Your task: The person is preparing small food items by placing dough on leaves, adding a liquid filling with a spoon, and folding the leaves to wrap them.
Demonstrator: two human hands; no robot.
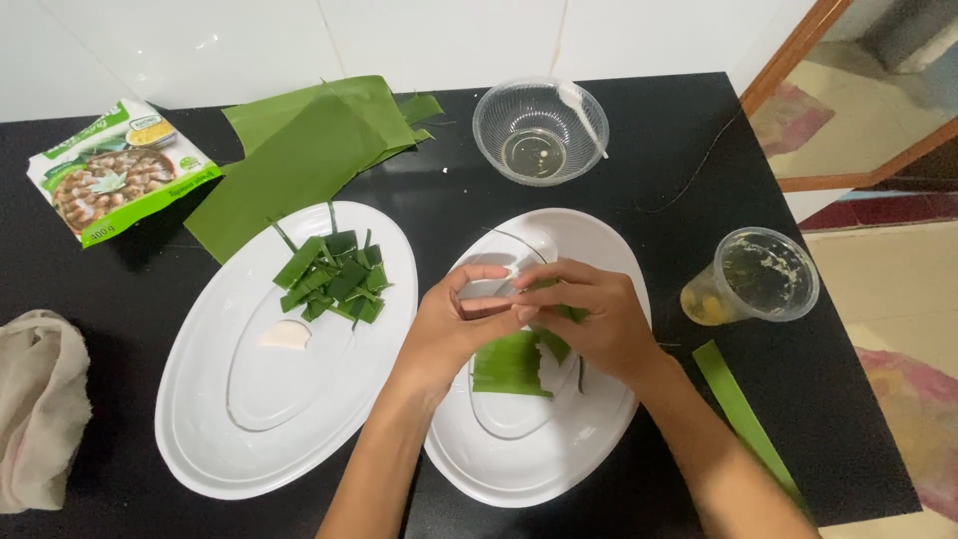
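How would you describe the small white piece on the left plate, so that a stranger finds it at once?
On the black table lie two white oval plates; take the left plate, away from the hands. In its sunken middle, just below the pile of cut green leaf pieces, lies the small white piece. It alone there is pale, flat and not green.

Left hand (pixel 451 324) and right hand (pixel 589 317): bare, ungloved, no rings or watch visible. Forearms bare to frame edge; no sleeves in view.

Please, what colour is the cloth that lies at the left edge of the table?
The cloth is plain beige, without pattern; the head view shows it.
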